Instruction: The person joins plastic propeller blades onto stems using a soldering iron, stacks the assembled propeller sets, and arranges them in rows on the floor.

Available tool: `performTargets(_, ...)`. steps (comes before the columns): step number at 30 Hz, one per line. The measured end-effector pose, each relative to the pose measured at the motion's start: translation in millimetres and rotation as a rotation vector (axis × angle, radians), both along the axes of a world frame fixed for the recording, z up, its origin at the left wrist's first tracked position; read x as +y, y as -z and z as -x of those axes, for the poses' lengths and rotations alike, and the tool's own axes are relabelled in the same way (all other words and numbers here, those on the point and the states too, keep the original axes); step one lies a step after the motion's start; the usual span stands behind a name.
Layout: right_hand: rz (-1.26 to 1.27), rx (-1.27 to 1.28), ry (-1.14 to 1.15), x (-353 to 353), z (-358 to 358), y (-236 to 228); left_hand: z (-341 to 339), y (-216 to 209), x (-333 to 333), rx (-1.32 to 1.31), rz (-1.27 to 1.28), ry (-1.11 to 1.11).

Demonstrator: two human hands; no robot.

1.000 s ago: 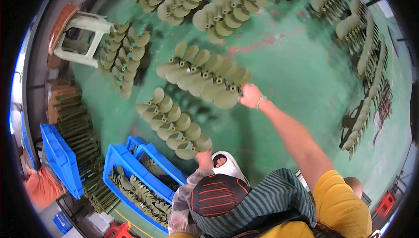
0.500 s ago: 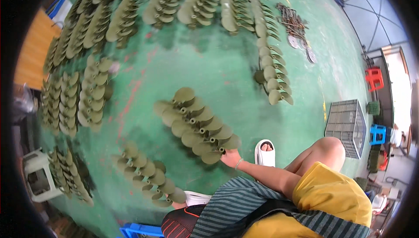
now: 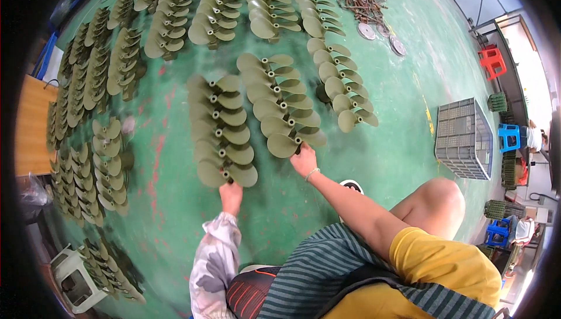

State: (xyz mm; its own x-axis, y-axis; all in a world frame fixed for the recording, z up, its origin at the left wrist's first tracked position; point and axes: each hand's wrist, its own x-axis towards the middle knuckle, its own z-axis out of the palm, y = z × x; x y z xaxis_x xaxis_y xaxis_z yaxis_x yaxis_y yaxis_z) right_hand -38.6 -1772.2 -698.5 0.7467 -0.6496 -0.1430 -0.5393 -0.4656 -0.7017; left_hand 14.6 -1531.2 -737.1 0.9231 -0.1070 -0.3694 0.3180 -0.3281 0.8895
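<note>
Two rows of olive-green propellers, each a line of paired rounded blades with small hubs, lie side by side in front of me. My left hand (image 3: 231,197), below a pale patterned sleeve, is closed around the near end of the left propeller row (image 3: 235,135). My right hand (image 3: 303,160), with a thin band at the wrist, is closed at the near end of the right propeller row (image 3: 283,104). The blades hide what my fingers grip. I cannot tell whether either row touches the floor.
More propeller rows (image 3: 269,9) cover the green floor (image 3: 280,214) ahead and at left. Rusty metal rods with discs (image 3: 361,3) lie far right. A grey crate (image 3: 461,138) stands at right, a pale plastic stool (image 3: 79,281) at lower left. One shoe (image 3: 352,187) shows near my right forearm.
The left propeller row has moved from lower left up to the middle, beside the other. The right row has moved forward and turned more upright in view. My left hand is now visible.
</note>
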Motion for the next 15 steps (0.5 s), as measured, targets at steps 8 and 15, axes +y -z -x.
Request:
performTargets(8,-0.091,0.082,0.105,-30,-35,3,-50,7,-73,0.057,0.051,-0.063)
performTargets(15,-0.174,0.130,0.099,-26,-42,-2,-71,-55,-62,0.367,-0.014,0.111)
